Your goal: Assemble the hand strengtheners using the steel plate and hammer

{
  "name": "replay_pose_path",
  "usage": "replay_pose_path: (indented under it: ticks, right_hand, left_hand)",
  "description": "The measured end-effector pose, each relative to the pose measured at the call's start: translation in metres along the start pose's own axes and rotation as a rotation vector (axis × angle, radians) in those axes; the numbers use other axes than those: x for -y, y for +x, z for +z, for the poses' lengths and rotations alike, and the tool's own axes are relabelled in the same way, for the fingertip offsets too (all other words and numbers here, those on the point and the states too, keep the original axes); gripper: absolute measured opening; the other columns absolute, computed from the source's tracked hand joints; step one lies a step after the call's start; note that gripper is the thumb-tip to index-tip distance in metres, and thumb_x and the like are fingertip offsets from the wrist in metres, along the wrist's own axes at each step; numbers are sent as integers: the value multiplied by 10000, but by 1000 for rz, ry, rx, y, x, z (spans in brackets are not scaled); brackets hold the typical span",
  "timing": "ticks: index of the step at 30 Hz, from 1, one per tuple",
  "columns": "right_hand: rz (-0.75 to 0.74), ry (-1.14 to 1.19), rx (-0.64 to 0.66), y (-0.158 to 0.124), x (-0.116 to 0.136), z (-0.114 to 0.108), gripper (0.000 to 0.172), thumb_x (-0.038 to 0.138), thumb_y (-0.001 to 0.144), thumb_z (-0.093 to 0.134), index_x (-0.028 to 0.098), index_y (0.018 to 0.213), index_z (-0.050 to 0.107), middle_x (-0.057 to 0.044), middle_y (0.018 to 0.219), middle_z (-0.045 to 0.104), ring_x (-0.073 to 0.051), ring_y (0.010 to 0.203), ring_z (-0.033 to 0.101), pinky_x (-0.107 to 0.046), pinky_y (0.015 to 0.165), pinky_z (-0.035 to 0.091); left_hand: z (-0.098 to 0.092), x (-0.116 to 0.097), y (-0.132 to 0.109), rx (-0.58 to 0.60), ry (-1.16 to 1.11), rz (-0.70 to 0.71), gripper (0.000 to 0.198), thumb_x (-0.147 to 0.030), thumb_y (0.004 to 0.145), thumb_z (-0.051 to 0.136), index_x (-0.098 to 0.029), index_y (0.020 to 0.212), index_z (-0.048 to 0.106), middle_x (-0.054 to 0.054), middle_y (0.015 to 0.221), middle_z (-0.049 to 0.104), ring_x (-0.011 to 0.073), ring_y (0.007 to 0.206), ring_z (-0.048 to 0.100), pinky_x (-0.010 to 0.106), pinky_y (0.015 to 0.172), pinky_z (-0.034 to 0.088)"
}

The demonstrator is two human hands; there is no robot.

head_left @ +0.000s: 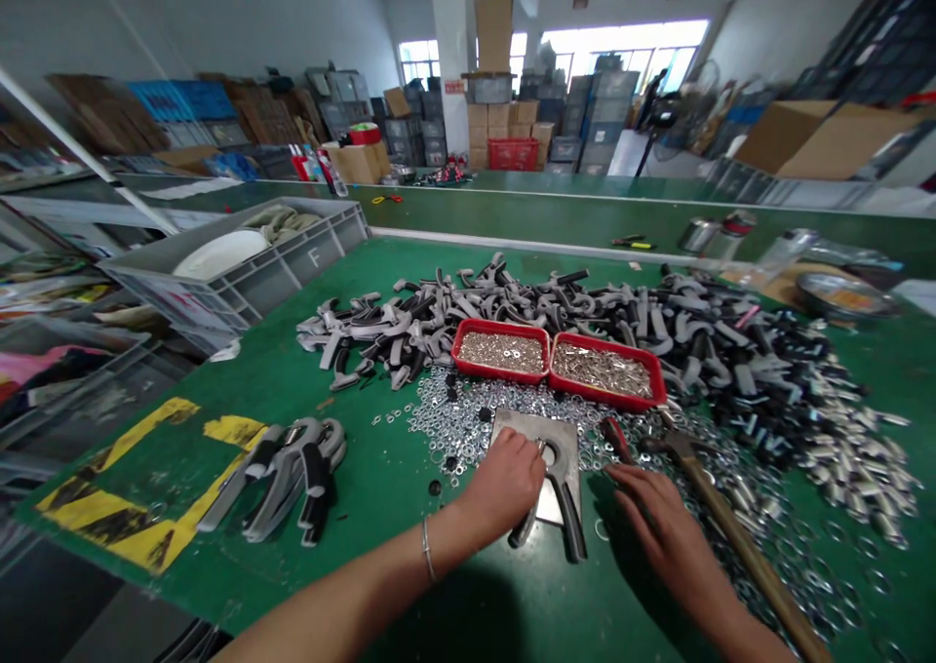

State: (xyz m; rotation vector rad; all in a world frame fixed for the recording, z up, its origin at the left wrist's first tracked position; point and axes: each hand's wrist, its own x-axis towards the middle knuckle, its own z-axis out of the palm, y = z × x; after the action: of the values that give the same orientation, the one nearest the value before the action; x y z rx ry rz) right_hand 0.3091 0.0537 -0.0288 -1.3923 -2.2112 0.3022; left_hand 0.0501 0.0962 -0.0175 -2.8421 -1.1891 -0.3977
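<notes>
On a square metal plate (pixel 504 421) lies a grey and black handled part (pixel 565 502) with a ring-shaped head. My left hand (pixel 508 478) is closed at the left side of this part, fingers curled over it near the ring; exactly what is pinched is hidden. To the right, my right hand (pixel 658 522) hovers over the green table with its fingers apart, close to a red-handled tool (pixel 616 439). A hammer (pixel 721 517) with a wooden handle lies beside that hand, its head among loose metal rings (pixel 446 414).
Two red trays (pixel 462 359) (pixel 662 390) of small metal pieces stand behind the plate, before a heap of grey and black parts (pixel 541 297). Finished-looking parts (pixel 299 478) lie at left near yellow-black tape (pixel 138 541). Metal cylinders (pixel 863 458) are piled at right.
</notes>
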Motion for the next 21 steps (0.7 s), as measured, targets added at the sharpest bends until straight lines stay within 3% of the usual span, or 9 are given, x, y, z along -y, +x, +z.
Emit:
replay_pose_path:
  ticks: [4,9,12,15,17,19,21]
  right_hand:
    - [41,-278,1,-34,-36,-36,322,328,974,414,177,1148,639,-151,1163,653,-312,1029,587,-489,914,474]
    - [194,-565,86,-69,-57,-57,431,369,932,387,124,1204,615,-171,904,692,-319,758,610,-463,702,486]
    - [332,-421,127,-70,-65,-58,381,423,915,421,139,1037,644,-146,799,691,-291,694,636,-409,646,493]
    - [486,-246,133,-60,-70,-66,366,517,881,452,194,844,619,-122,737,679,-280,653,650,-387,594,496]
    - [529,-197,18,-55,-65,-75,368,547,820,502,200,878,607,-132,776,687,-314,712,668,-422,636,513]
    - [598,-81,-105,-52,-49,-83,441,561,771,540,189,1004,585,-135,848,705,-323,735,679,-435,665,533]
    - [691,120,-77,-52,-24,-85,532,599,755,563,199,1106,561,-109,870,721,-297,698,684,-401,635,551]
  left_hand:
    - [2,-4,-7,47,28,107,264,-127,974,392,-96,921,649,128,901,633,257,869,562,430,807,444]
    - [-9,5,-19,2,-305,-65,254,-186,988,445,-142,1177,609,101,1130,633,220,1040,562,361,930,468]
    - [-26,37,7,-42,-390,-253,245,-215,993,450,-148,1159,618,91,1141,625,188,1073,575,328,975,463]
    - [-41,85,53,2,-247,-408,223,-187,980,464,-139,1058,667,116,1104,638,217,1084,596,368,986,460]
    - [-44,118,80,39,-197,-484,161,-161,936,542,-99,947,691,157,1032,653,257,1044,622,403,949,482]
    - [-40,142,96,67,-186,-544,139,-195,911,610,-83,957,679,155,1021,658,252,993,640,407,891,517]
    - [-32,154,102,93,-182,-583,240,-287,915,632,-104,1071,641,116,1078,650,218,969,644,396,850,545]
